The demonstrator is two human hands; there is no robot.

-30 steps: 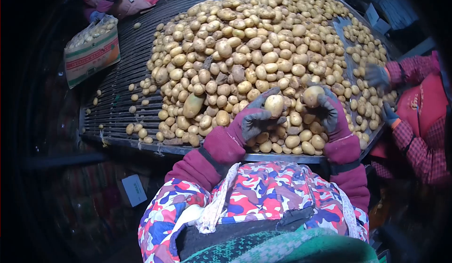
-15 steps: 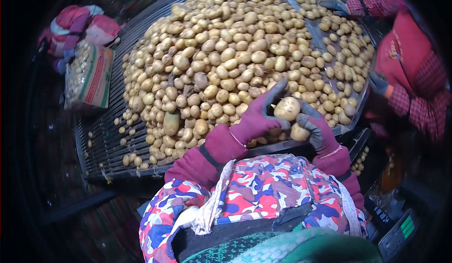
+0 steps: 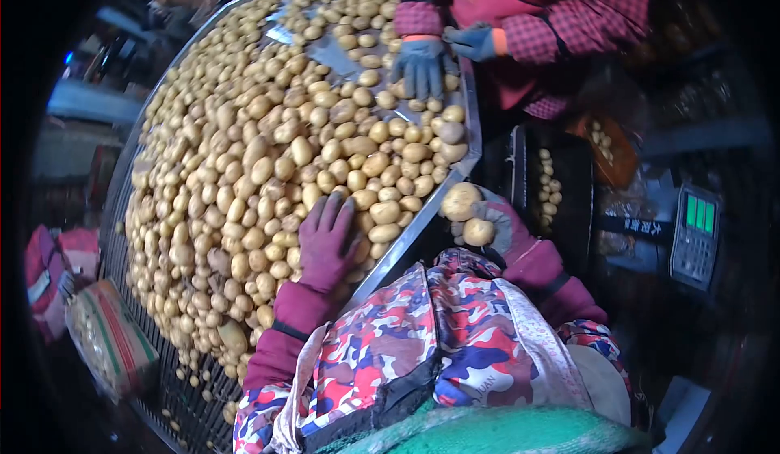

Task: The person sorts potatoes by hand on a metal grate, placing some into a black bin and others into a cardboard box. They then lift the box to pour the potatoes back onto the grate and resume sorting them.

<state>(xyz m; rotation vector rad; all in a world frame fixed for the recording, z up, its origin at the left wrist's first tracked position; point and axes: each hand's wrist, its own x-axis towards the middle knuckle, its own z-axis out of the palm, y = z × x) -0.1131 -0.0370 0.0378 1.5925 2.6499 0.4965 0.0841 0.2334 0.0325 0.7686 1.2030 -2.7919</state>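
My left hand, in a purple glove with dark fingertips, lies on the potato pile near the table's front edge, fingers spread and nothing seen held. Past the metal rim, my right hand is closed round potatoes: a large pale one on top and a smaller one below it. Part of another shows between them. The palm side of my right hand is hidden by the potatoes.
Across the corner, a person in a red apron has one gloved hand on the potatoes. A black chute holds several potatoes. Right of it is a scale. A filled bag and another person are at left.
The view has turned right. My left hand has let go of the potatoes and come down on the pile. My right hand has moved off the table edge with potatoes. The co-worker's hands are closer together.
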